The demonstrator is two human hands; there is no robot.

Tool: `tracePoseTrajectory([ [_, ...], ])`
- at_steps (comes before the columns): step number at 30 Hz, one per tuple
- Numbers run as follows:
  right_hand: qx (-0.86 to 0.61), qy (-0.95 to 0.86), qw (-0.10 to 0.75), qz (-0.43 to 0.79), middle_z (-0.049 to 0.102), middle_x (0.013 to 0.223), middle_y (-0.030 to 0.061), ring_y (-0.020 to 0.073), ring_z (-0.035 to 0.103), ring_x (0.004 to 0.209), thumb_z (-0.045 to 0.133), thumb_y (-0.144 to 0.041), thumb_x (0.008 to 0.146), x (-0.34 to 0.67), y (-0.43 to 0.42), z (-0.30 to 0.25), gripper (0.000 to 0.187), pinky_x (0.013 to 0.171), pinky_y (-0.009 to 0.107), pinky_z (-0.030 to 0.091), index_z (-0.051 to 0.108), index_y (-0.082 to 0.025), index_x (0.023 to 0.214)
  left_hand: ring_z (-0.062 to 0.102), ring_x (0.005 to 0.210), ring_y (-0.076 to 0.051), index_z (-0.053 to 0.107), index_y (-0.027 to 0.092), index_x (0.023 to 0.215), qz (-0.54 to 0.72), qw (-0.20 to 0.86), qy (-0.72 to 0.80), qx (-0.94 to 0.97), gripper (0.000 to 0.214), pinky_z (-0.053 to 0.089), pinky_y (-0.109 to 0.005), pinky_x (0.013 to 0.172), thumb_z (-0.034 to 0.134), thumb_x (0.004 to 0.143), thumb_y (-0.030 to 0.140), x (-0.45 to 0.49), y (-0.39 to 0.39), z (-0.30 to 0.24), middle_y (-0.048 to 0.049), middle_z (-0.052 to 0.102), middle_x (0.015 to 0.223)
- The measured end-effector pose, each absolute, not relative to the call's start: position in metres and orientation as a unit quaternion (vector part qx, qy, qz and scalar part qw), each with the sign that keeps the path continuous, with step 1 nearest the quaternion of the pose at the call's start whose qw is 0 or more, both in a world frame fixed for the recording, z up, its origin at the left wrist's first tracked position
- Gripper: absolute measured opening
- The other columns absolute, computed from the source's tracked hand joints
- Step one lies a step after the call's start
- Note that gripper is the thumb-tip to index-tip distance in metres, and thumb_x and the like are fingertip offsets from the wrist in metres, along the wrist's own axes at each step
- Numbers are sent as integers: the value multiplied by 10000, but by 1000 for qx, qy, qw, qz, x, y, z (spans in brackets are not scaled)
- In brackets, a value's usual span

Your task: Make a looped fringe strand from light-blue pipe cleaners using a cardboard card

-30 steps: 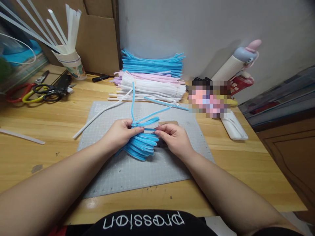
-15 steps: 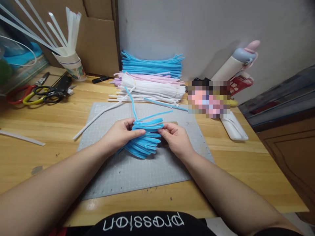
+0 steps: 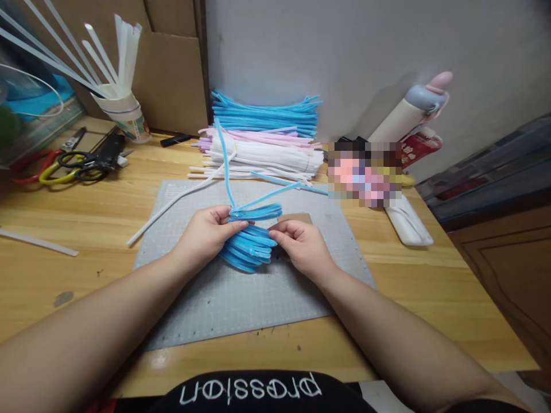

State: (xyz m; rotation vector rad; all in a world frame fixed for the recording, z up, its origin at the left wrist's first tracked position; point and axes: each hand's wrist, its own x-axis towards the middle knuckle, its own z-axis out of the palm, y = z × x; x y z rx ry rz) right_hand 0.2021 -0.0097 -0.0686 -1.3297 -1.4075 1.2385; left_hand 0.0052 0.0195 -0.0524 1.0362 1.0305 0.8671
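Note:
Blue pipe cleaners (image 3: 247, 246), bent into a row of loops, are held above the grey cutting mat (image 3: 193, 304). My left hand (image 3: 213, 229) is closed on their left end, thumb on top. Two loose blue ends rise from that grip, one toward the back and one to the right. My right hand (image 3: 301, 244) pinches the tip of a loop at the right side. A gap shows between the upper loops and the lower ones. Behind my right hand, a piece of brown cardboard (image 3: 297, 218) lies on the mat, partly hidden.
Bundles of blue pipe cleaners (image 3: 267, 115) and white pipe cleaners (image 3: 267, 156) lie along the wall. At left are scissors (image 3: 55, 166) and a cup (image 3: 124, 117) of white strips. A bottle (image 3: 400, 117) and a white pouch (image 3: 408, 221) are at right.
The upper loops have parted from the lower ones, opening a gap. My right hand has moved slightly left and down to a lower loop. The upright loose end now reaches higher.

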Motion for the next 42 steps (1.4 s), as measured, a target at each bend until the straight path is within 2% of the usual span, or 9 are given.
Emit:
tracePoseTrajectory([
  [6,-477,-449,375,656,687,763,18,149,654,698,707,-432,701,198,-10,-63,334,693,304,539,654,-174,907,672,628,-177,663,121,845,389,652,449,470,342,541,-257,578,802,623,339,4,21,-55,-42,726,735],
  [11,-493,-423,370,664,660,693,9,129,636,644,737,-460,661,195,-13,-63,328,664,290,545,648,-156,747,672,643,-179,658,122,838,392,643,445,485,333,542,-259,591,796,633,345,3,20,-56,-42,722,733],
  [17,-490,-387,386,679,635,658,-3,120,609,605,729,-427,670,194,-12,-60,302,608,278,531,641,-167,794,668,638,-180,645,127,814,397,638,445,487,326,535,-263,587,797,625,344,5,20,-56,-37,720,734],
  [19,-482,-379,399,681,604,638,-16,106,573,570,712,-421,687,195,-12,-58,301,527,237,489,643,-174,845,669,647,-183,642,127,819,399,638,442,488,323,537,-271,603,790,631,344,5,19,-55,-34,716,727],
  [22,-475,-383,406,680,538,618,-40,52,451,488,708,-363,703,196,-14,-58,261,414,165,322,660,-171,873,664,643,-183,642,130,823,392,631,438,506,296,530,-270,599,767,658,341,4,18,-55,-24,701,699],
  [25,-465,-358,404,701,542,667,-43,31,398,492,735,-308,678,195,-15,-59,253,420,164,251,668,-177,884,652,626,-172,657,132,852,383,610,441,536,286,516,-258,585,750,683,343,4,17,-55,-21,696,698],
  [34,-536,-430,479,546,631,750,2,116,542,643,736,-371,672,199,-11,-59,265,556,236,404,657,-176,832,670,700,-191,662,131,922,353,670,436,486,382,531,-279,644,696,727,458,8,18,-55,-57,729,776],
  [39,-527,-489,467,514,653,782,23,147,583,690,687,-362,728,200,-10,-64,228,608,265,449,651,-180,861,672,633,-173,630,144,950,362,700,425,446,430,536,-276,633,797,620,363,8,19,-55,-33,725,730],
  [42,-517,-580,431,460,672,886,48,164,610,764,655,-308,774,202,-10,-66,200,679,291,481,666,-187,933,664,595,-165,615,148,933,375,696,434,433,431,523,-256,586,811,602,343,6,19,-56,-23,715,684],
])
